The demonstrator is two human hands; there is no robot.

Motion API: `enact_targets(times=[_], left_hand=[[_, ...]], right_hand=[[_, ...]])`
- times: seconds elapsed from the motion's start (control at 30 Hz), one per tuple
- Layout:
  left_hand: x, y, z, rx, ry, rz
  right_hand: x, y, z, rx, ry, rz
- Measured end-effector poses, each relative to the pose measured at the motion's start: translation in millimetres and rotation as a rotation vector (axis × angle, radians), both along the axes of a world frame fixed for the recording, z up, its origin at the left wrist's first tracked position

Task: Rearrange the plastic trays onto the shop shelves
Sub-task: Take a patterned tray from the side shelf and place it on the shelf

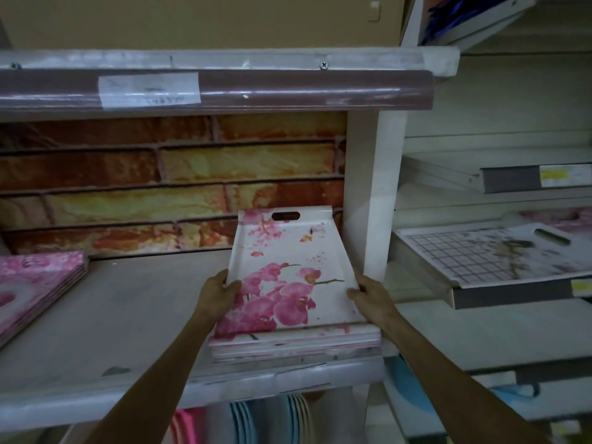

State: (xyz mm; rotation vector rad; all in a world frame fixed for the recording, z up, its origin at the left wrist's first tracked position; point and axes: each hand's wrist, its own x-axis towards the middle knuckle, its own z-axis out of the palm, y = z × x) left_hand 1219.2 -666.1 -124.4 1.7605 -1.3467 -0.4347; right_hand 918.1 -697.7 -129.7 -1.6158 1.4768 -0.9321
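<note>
A white plastic tray [288,261] printed with pink orchids lies on top of a small stack of trays [294,342] at the right end of the wooden shelf [128,315]. Its far end, with a slot handle, tilts up against the brick-pattern back wall. My left hand [216,294] grips the tray's left edge, thumb on top. My right hand [371,298] grips its right edge. Another stack of pink trays [35,280] lies at the shelf's left end.
A white upright post [373,193] stands right beside the tray. On the sloped metal shelf to the right lies a grid-pattern tray [487,254]. An upper shelf edge [224,88] overhangs. Blue and pink plates [256,418] stand below the shelf.
</note>
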Motion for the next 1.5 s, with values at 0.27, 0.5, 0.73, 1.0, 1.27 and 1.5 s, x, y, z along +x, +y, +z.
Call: enact_targets(times=[0.27,0.5,0.73,1.0,1.27,1.5], left_hand=[[2,-3,-15,0.056,-0.156,0.007],[0,-2,-16,0.059,-0.204,0.008],[7,-5,-10,0.072,-0.271,0.002],[-53,22,29,-0.273,-0.121,-0.040],[-184,25,55,-0.320,-0.061,-0.368],[-297,5,51,-0.379,-0.419,-0.598]], right_hand=[[-4,-3,-10,0.044,0.044,0.022],[-7,-5,-14,0.042,0.049,0.022],[-14,-3,-4,-0.006,0.012,-0.035],[-86,21,33,-0.315,-0.228,-0.089],[-191,60,52,-0.372,-0.269,-0.185],[-284,77,63,-0.387,-0.230,-0.217]])
